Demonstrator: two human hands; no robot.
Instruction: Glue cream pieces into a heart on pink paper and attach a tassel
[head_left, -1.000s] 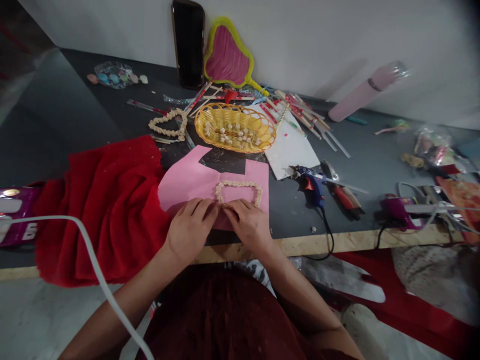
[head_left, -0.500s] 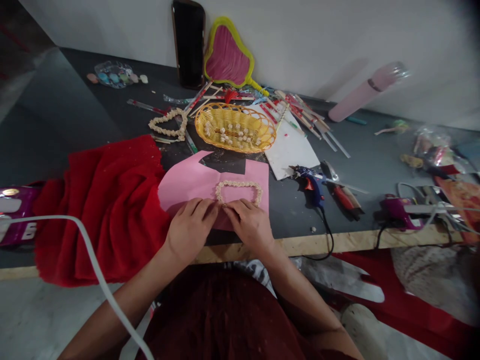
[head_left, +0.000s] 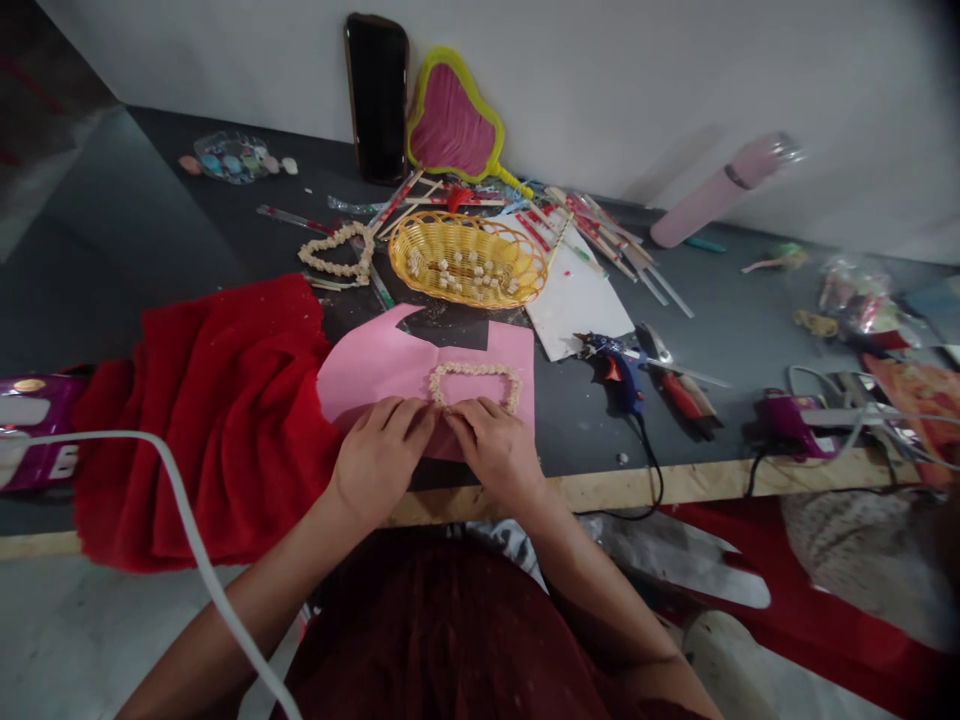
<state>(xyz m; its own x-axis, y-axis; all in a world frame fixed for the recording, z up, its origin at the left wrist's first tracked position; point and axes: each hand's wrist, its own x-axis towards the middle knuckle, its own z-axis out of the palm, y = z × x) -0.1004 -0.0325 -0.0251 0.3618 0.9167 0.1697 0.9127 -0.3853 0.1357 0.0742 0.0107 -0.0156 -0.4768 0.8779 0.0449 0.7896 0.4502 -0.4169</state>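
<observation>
A cream beaded outline [head_left: 475, 369] lies on a cut sheet of pink paper [head_left: 375, 355] at the table's near side, its near part hidden under my fingers. My left hand [head_left: 381, 455] has its fingers bent together at the outline's left end. From the right, my right hand [head_left: 496, 445] pinches the near edge, thumb and fingertips close to the left ones. Just beyond the paper stands a yellow woven basket [head_left: 420, 285] with several small cream pieces inside. To its left rests a heart-shaped beaded outline [head_left: 319, 262].
Red cloth [head_left: 217, 420] covers the left front, beside a purple device [head_left: 37, 430] and white cable [head_left: 187, 525]. On the right lie a blue glue gun [head_left: 622, 370], pliers [head_left: 686, 395] and white board [head_left: 577, 300]. A phone [head_left: 377, 100], fan-shaped piece [head_left: 457, 120] and pink bottle [head_left: 705, 205] stand behind.
The view has shifted slightly, so the things at the back appear a little lower. Both hands stay at the near edge of the beaded outline, almost unmoved.
</observation>
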